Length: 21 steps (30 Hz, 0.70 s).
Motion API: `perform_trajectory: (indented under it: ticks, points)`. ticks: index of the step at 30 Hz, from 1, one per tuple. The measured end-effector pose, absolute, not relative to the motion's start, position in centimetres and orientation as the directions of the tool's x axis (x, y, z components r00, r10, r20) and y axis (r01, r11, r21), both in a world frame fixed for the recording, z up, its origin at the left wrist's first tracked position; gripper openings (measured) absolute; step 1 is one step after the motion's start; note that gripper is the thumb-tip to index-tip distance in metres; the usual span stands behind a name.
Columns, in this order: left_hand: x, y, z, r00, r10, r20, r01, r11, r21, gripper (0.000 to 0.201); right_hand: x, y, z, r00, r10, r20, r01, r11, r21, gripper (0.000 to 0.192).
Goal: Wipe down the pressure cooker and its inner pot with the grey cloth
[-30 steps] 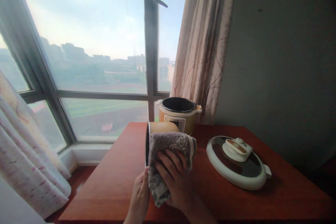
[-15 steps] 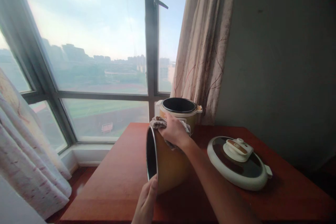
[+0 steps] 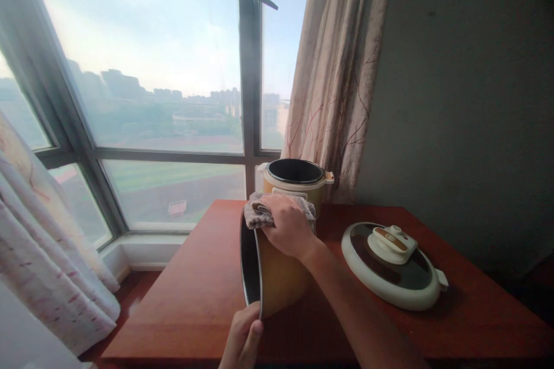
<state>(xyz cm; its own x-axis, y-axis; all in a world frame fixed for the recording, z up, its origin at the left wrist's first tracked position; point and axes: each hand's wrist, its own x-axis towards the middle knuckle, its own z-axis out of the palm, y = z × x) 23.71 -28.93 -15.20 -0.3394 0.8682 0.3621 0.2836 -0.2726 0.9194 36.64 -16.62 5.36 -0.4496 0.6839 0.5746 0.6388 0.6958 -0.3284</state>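
A gold-coloured inner pot stands on its side on the red-brown table, its dark opening facing left. My left hand grips the pot's rim at the bottom. On the pot's top wall my right hand presses a grey cloth. Most of the cloth is hidden under the hand.
Behind the pot stands the open cooker body near the window. The cooker's white lid lies flat on the table to the right. Curtains hang at the right of the window and at the left. A grey wall is on the right.
My right hand has carried the cloth from the pot's near side up over its top, then slightly leftward. My left hand has shifted a little along the lower rim.
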Motion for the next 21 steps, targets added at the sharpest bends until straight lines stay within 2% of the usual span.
perform_trajectory:
  ticks: [5, 11, 14, 18, 21]
  points:
    - [24.6, -28.6, -14.3, -0.436, 0.831, 0.347, 0.274, -0.245, 0.93, 0.065, 37.6, -18.0, 3.3, -0.507, 0.556, 0.658, 0.543, 0.799, -0.258, 0.062]
    - [24.0, -26.8, -10.4, -0.311, 0.916, 0.252, 0.17, -0.207, 0.963, 0.075, 39.3, -21.3, -1.9, -0.548, 0.437, 0.713, 0.523, 0.844, -0.116, 0.078]
    - [24.0, -26.5, -9.0, -0.266, 0.942, 0.207, 0.072, -0.194, 0.978, 0.076, 40.0, -22.9, -5.3, -0.585, 0.422, 0.693, 0.534, 0.843, -0.063, 0.082]
    - [24.0, -26.7, -8.3, -0.335, 0.934, 0.125, 0.002, -0.132, 0.991, 0.075, 40.7, -24.2, -9.3, -0.632, 0.415, 0.655, 0.544, 0.839, -0.007, 0.084]
    - [23.8, -26.7, -8.2, -0.377, 0.923, 0.074, -0.015, -0.086, 0.996, 0.074, 40.8, -24.6, -10.4, -0.632, 0.404, 0.662, 0.567, 0.822, 0.039, 0.085]
